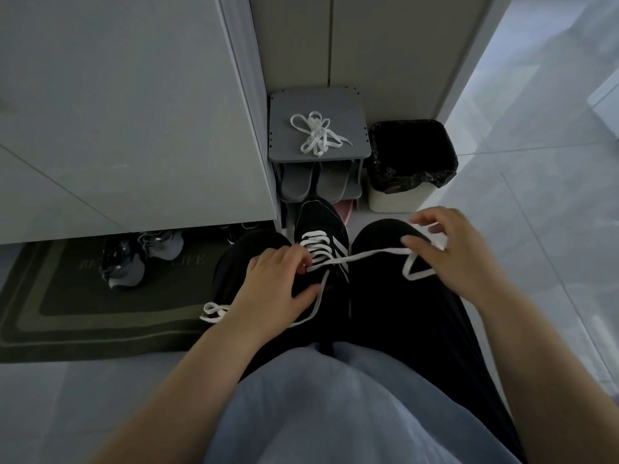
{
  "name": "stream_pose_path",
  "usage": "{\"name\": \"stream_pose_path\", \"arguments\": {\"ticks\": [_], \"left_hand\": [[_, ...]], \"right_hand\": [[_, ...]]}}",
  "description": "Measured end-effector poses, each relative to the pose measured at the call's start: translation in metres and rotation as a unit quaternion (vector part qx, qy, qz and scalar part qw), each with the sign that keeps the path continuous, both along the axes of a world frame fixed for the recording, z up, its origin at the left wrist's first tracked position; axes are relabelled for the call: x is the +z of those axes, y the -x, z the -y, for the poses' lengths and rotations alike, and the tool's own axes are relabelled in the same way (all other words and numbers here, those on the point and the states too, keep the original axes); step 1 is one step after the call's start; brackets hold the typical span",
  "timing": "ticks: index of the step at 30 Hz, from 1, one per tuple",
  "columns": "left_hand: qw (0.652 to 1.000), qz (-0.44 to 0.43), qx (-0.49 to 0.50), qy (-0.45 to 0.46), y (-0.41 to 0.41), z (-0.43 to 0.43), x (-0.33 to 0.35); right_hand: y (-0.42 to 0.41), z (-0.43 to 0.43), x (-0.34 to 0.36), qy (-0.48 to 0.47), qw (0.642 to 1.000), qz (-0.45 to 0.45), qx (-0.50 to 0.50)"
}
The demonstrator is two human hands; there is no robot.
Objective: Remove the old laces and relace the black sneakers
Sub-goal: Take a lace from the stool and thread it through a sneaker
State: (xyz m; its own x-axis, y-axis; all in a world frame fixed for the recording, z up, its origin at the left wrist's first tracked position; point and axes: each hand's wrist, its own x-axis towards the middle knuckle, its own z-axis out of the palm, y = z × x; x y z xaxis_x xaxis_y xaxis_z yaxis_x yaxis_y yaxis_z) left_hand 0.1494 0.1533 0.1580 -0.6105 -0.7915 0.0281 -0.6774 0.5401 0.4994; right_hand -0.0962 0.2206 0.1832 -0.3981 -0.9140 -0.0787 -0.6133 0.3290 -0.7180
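A black sneaker [321,226] with white stripes sits between my knees, toe pointing away, its lower eyelets threaded with a white lace [361,255]. My left hand [278,283] pinches the lace at the sneaker's upper eyelets; one lace end trails under that hand to a loop [212,311] at the left. My right hand [459,252] holds the other lace end out to the right over my right knee, looped around its fingers. A bundle of loose white laces [316,133] lies on top of a grey shoe rack [348,112] beyond the sneaker.
Grey slippers [315,182] sit on the rack's lower shelf. A white bin with a black liner [412,159] stands right of the rack. A dark doormat [83,306] with grey shoes [134,259] lies at left under a white cabinet [117,112]. Pale floor tiles spread right.
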Motion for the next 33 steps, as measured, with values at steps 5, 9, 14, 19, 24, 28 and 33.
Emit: {"name": "stream_pose_path", "arguments": {"ticks": [5, 9, 14, 19, 24, 28, 33], "left_hand": [[0.989, 0.121, -0.082, 0.0, -0.014, -0.012, -0.008], [0.989, 0.116, -0.093, -0.002, -0.022, -0.005, -0.005], [0.972, 0.173, -0.153, -0.043, -0.03, 0.006, 0.002], [0.976, 0.137, -0.154, -0.066, -0.038, 0.022, 0.01], [0.992, 0.111, -0.035, -0.055, -0.06, 0.05, 0.031], [0.98, 0.186, 0.012, -0.064, -0.06, 0.058, 0.034], [0.998, -0.003, -0.02, -0.057, -0.009, 0.03, 0.028]], "right_hand": [[0.035, -0.027, -0.011, -0.033, 0.996, 0.058, -0.053], [0.033, -0.048, -0.027, -0.097, 0.985, 0.135, 0.035], [0.033, -0.054, -0.037, -0.025, 0.999, -0.045, -0.006], [0.023, -0.042, 0.006, -0.031, 0.999, -0.015, 0.038], [-0.006, -0.023, 0.06, 0.103, 0.895, 0.426, 0.082], [-0.022, -0.006, 0.082, 0.199, 0.717, 0.651, 0.151], [-0.028, 0.012, 0.068, 0.244, 0.666, 0.704, -0.011]]}}
